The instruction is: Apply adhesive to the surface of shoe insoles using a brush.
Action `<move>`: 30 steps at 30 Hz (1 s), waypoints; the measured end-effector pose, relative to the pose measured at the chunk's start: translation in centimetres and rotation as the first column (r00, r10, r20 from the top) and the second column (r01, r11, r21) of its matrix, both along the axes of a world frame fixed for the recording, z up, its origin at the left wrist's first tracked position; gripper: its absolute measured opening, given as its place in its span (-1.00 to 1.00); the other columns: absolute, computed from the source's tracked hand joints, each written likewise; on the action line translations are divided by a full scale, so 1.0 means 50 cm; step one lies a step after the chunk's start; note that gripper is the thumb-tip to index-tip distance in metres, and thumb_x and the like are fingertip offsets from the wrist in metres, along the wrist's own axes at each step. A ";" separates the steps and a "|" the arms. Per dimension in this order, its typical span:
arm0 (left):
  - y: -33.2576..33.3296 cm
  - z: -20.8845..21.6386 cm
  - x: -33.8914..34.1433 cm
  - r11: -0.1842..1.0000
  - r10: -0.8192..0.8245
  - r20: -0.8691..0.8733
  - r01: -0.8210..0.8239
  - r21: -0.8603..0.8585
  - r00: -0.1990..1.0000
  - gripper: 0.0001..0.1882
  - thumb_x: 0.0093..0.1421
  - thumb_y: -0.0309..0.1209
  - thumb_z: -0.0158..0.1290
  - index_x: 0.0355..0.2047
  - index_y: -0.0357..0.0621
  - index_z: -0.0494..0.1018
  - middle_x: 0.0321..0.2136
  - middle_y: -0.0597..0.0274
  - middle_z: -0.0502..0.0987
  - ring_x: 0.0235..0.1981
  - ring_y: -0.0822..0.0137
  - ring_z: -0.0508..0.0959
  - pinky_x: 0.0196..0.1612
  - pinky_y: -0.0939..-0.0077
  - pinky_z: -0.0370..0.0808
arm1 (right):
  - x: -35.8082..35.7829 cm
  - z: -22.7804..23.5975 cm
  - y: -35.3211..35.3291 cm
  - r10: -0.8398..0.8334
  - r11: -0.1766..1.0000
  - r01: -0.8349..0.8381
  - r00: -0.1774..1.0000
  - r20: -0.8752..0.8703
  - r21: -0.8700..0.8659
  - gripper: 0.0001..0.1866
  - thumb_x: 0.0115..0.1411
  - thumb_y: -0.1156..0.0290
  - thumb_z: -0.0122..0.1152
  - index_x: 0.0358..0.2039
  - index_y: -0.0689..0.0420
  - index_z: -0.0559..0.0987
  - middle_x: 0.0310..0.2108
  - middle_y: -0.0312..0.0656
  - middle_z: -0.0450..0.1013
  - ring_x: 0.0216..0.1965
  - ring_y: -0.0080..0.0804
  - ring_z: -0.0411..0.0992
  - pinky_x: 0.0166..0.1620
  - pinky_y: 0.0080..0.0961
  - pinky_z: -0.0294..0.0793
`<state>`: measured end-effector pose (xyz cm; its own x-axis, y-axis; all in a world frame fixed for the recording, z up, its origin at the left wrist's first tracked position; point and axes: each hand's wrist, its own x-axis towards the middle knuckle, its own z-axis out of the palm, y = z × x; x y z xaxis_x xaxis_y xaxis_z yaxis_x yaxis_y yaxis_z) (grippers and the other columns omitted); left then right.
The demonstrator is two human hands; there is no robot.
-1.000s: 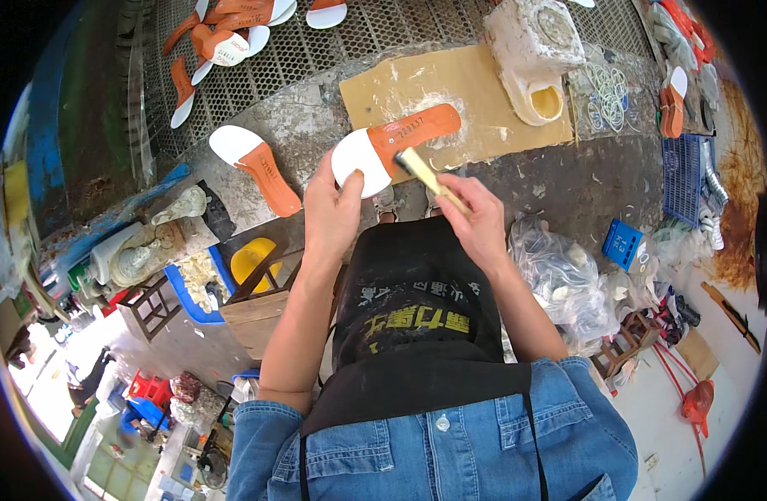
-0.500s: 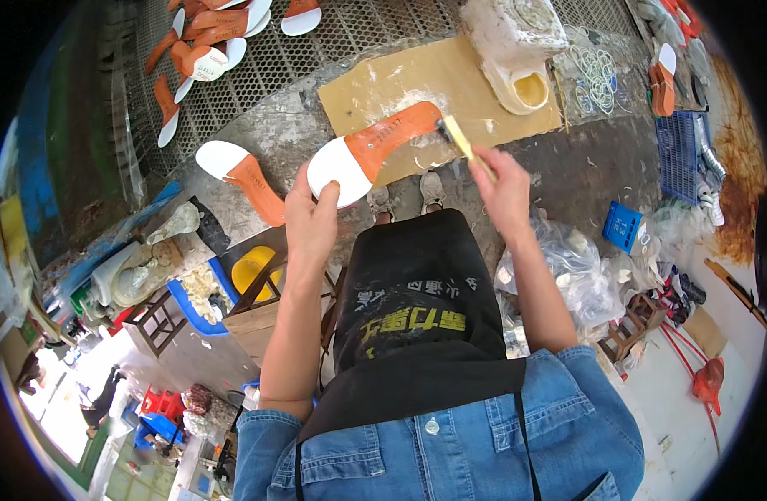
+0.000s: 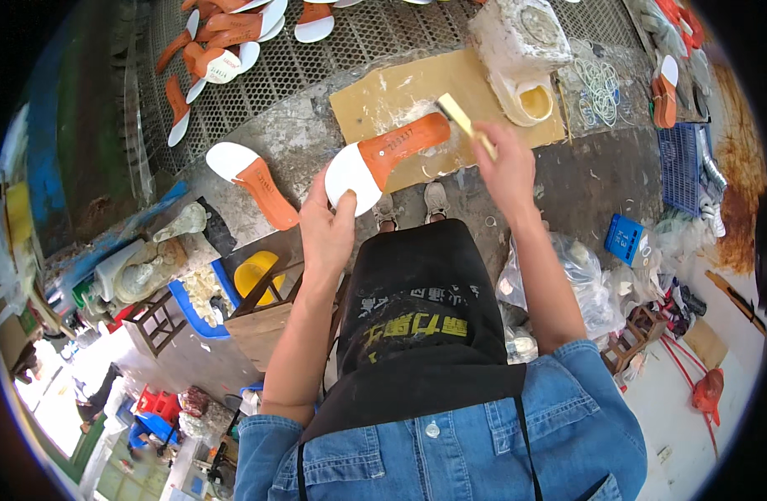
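Since earlier, the brush (image 3: pixel 460 117) gripped by the right hand (image 3: pixel 507 167) has moved past the insole's (image 3: pixel 392 152) tip; pressing far beyond the left hand's (image 3: pixel 329 230) pinching fingers could twist it loose.

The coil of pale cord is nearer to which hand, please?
Right: the right hand is left of the coil, toward the person; the left hand is farther left.

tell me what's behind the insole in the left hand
The tan board and grey bench show around the insole. The left hand has fingers partly hidden beneath it; anything directly behind is covered.
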<state>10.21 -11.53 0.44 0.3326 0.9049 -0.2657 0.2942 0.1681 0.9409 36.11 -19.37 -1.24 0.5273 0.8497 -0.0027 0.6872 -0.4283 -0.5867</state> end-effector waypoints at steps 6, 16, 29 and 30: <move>-0.001 0.002 0.015 0.980 0.083 0.090 -0.066 -0.186 0.992 -0.52 0.20 -0.51 -0.03 0.16 -0.38 0.36 -0.05 0.04 0.58 -0.01 0.32 0.55 0.09 0.37 0.45 | -0.104 -0.010 -0.096 0.054 0.989 -0.018 0.969 -0.241 0.147 -0.71 0.15 0.46 0.35 -0.09 0.12 0.63 -0.34 -0.05 0.52 -0.30 -0.06 0.53 -0.21 -0.30 0.51; 0.007 0.026 0.018 0.988 0.052 0.037 -0.046 -0.150 0.998 -0.52 0.20 -0.55 -0.07 0.15 -0.38 0.36 -0.08 0.06 0.59 -0.08 0.32 0.58 0.02 0.39 0.50 | -0.096 -0.007 -0.113 0.152 0.987 -0.147 0.771 -0.619 0.060 -0.74 0.21 0.53 0.31 -0.07 0.18 0.67 -0.33 -0.34 0.53 -0.36 -0.63 0.41 -0.26 -0.65 0.41; 0.019 0.036 0.028 0.988 0.020 0.169 0.007 -0.157 0.985 -0.44 0.21 -0.57 0.01 0.25 -0.30 0.27 0.07 0.05 0.48 0.02 0.30 0.53 0.06 0.40 0.50 | -0.021 0.059 -0.124 0.012 0.988 -0.145 0.424 -0.906 -0.054 -0.72 0.25 0.42 0.28 -0.03 0.14 0.65 -0.43 -0.47 0.50 -0.51 -0.81 0.30 -0.47 -0.80 0.24; 0.017 0.049 0.032 0.999 -0.010 0.186 0.018 -0.044 0.983 -0.38 0.20 -0.58 0.05 0.29 -0.26 0.23 0.13 0.04 0.43 0.06 0.27 0.50 0.08 0.39 0.50 | 0.001 0.079 -0.122 -0.061 0.998 0.007 0.551 -0.832 -0.068 -0.71 0.28 0.39 0.23 -0.01 0.14 0.64 -0.43 -0.46 0.51 -0.56 -0.82 0.26 -0.54 -0.77 0.19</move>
<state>11.82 -10.68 2.88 0.3923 0.8884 -0.2385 0.1180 0.2086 0.9709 36.18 -25.48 2.69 0.2945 0.8157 -0.4979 -0.1144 -0.4872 -0.8658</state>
